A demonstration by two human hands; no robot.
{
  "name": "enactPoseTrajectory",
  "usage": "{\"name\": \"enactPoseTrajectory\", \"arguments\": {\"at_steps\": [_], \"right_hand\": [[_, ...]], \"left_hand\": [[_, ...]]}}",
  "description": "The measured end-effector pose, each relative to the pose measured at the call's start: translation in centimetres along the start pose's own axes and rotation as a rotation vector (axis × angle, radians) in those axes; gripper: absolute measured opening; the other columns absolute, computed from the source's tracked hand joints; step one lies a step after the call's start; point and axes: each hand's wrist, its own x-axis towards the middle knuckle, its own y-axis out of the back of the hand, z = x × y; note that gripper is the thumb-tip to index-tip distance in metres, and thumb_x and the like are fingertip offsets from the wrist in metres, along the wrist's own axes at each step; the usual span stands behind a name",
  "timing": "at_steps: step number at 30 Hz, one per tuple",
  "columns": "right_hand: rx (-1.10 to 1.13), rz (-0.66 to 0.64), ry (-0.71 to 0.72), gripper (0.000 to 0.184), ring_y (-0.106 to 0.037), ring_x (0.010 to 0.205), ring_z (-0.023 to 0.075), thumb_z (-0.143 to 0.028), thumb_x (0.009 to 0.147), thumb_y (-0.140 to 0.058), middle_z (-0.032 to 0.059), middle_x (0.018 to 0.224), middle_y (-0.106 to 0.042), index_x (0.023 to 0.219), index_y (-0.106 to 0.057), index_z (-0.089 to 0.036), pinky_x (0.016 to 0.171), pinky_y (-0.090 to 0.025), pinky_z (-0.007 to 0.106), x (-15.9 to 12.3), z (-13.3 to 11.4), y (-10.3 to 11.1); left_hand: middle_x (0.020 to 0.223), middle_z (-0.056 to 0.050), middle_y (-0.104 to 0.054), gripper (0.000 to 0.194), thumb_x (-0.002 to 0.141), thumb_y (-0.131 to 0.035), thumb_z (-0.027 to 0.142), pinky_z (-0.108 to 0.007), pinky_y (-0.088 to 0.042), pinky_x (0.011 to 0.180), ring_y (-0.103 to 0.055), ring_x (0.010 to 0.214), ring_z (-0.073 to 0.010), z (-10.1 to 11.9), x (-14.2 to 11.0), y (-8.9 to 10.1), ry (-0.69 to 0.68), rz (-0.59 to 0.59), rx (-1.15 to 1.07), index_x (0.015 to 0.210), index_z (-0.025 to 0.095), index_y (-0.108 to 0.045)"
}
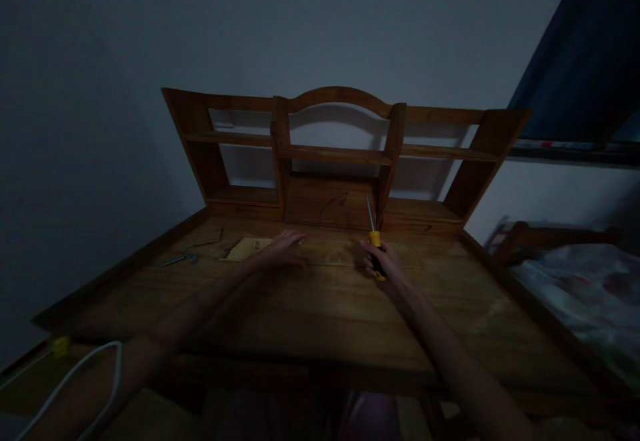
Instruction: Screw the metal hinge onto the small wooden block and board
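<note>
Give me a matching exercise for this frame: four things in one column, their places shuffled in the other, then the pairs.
1. screwdriver
2. pale flat piece
3. shelf unit
4. dark blue cloth

A. along the back of the desk
B. upper right of the picture
C. in the right hand
D. beside the left hand

Pairs: 1-C, 2-D, 3-A, 4-B

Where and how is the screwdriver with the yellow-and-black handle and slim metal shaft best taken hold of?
Best around the thick yellow-and-black handle, probably from the near right, where the right hand grips it. The handle is the wider part and sits lowest; the slim metal shaft points up and away from the person.
</note>
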Motion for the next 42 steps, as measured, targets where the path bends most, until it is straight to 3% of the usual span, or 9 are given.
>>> {"name": "enactPoseTrajectory", "arguments": {"at_steps": [4, 9, 16, 20, 25, 29, 33, 38, 42], "right_hand": [[0.174, -0.007, -0.072, 0.046, -0.039, 0.040, 0.0047, -0.034, 0.061, -0.090, -0.0102, 0.056, -0.045, 0.080, -0.050, -0.022, 0.030, -0.028, 0.016, 0.3, -0.1, 0.6], [0.231, -0.027, -0.090, 0.040, -0.038, 0.041, 0.0039, -0.032, 0.066, -0.088, -0.0092, 0.058, -0.044, 0.078, -0.052, -0.021, 0.031, -0.029, 0.015, 0.4, -0.4, 1.0], [0.325, -0.054, -0.165, 0.031, -0.036, 0.044, 0.0044, -0.026, 0.073, -0.084, -0.0088, 0.059, -0.043, 0.081, -0.054, -0.021, 0.032, -0.029, 0.014, 0.3, -0.7, 1.4], [0.307, -0.102, -0.199, 0.029, -0.038, 0.045, 0.0046, -0.024, 0.074, -0.082, -0.0077, 0.060, -0.046, 0.080, -0.054, -0.020, 0.033, -0.029, 0.015, 0.0, -0.9, 1.2], [0.279, -0.225, -0.273, 0.041, -0.028, 0.035, 0.0054, -0.036, 0.077, -0.075, -0.0078, 0.044, -0.038, 0.058, -0.041, -0.022, 0.033, -0.026, 0.019, 0.1, -0.7, 1.5], [0.260, -0.234, -0.224, 0.042, -0.030, 0.034, 0.0069, -0.037, 0.079, -0.070, -0.0057, 0.041, -0.039, 0.052, -0.042, -0.021, 0.034, -0.025, 0.021, 0.1, -0.5, 1.7], [0.233, -0.132, -0.164, 0.041, -0.041, 0.041, 0.0102, -0.038, 0.080, -0.068, -0.0027, 0.046, -0.046, 0.050, -0.046, -0.021, 0.041, -0.034, 0.023, -0.1, -0.6, 1.6], [0.194, -0.123, -0.111, 0.044, -0.049, 0.046, 0.0116, -0.037, 0.081, -0.067, -0.0007, 0.050, -0.052, 0.046, -0.046, -0.020, 0.048, -0.038, 0.025, -0.2, -0.8, 1.4], [0.180, -0.127, -0.099, 0.047, -0.054, 0.050, 0.0134, -0.049, 0.087, -0.061, 0.0022, 0.053, -0.057, 0.051, -0.057, -0.019, 0.051, -0.042, 0.026, -0.1, -0.9, 1.1]], "left_hand": [[0.134, -0.011, -0.058, 0.079, 0.073, -0.071, 0.069, -0.044, -0.038, 0.110, -0.052, 0.126, -0.0313, 1.4, 1.5, 0.1, -0.059, -0.068, 0.135, 0.138, 0.025, -0.056], [0.130, -0.010, -0.061, 0.068, 0.081, -0.062, 0.069, -0.041, -0.043, 0.106, -0.057, 0.119, -0.0286, 2.3, 1.4, 0.0, -0.081, -0.027, 0.171, 0.132, 0.024, -0.060], [0.140, -0.010, -0.053, 0.071, 0.085, -0.059, 0.067, -0.043, -0.042, 0.106, -0.052, 0.125, -0.0299, 3.0, 0.4, -0.2, -0.100, -0.075, 0.085, 0.146, 0.032, -0.047], [0.135, -0.010, -0.053, 0.072, 0.088, -0.054, 0.068, -0.043, -0.044, 0.102, -0.054, 0.121, -0.0298, 3.2, 0.2, -0.3, -0.064, -0.094, 0.073, 0.151, 0.035, -0.040], [0.135, -0.010, -0.052, 0.071, 0.089, -0.053, 0.067, -0.042, -0.044, 0.103, -0.054, 0.120, -0.0281, 3.0, 0.4, -0.7, -0.050, -0.086, 0.003, 0.152, 0.036, -0.039], [0.138, -0.009, -0.051, 0.073, 0.088, -0.054, 0.068, -0.042, -0.044, 0.103, -0.054, 0.120, -0.0286, 2.6, 0.5, -1.1, -0.024, -0.078, -0.028, 0.151, 0.035, -0.039], [0.139, -0.009, -0.052, 0.074, 0.086, -0.057, 0.068, -0.043, -0.043, 0.106, -0.053, 0.124, -0.0299, 2.2, 0.5, -1.3, -0.021, -0.073, -0.042, 0.151, 0.034, -0.041], [0.140, -0.010, -0.052, 0.075, 0.086, -0.056, 0.068, -0.044, -0.042, 0.108, -0.052, 0.125, -0.0303, 2.2, 0.6, -1.5, -0.024, -0.051, -0.037, 0.150, 0.032, -0.042], [0.141, -0.009, -0.051, 0.070, 0.088, -0.053, 0.067, -0.044, -0.041, 0.108, -0.051, 0.127, -0.0303, 2.5, 0.5, -1.7, -0.040, -0.042, 0.008, 0.148, 0.032, -0.045]]}}
